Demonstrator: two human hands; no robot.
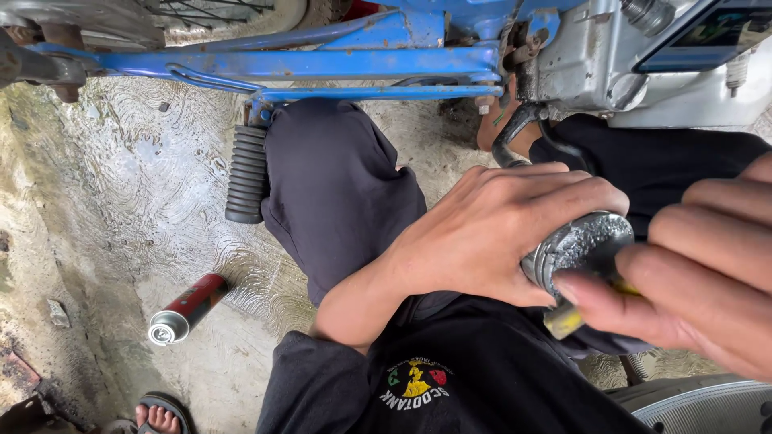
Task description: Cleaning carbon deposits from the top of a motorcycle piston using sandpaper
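My left hand (503, 229) is wrapped around a round, dirty grey metal part (581, 245) and holds it over my lap. My right hand (708, 277) comes in from the right and grips a tool with a yellow handle (567, 320). Its thumb rests against the face of the metal part. Only a short bit of the yellow handle shows below my fingers; the tool's tip is hidden. My knees in dark trousers (338, 189) sit under the blue frame (322, 64) of a motorcycle.
A grey engine casing (587, 60) is at the top right. A black ribbed footpeg (246, 173) hangs from the frame. A red spray can (186, 309) lies on the wet concrete floor. A sandalled foot (161, 416) shows at the bottom left.
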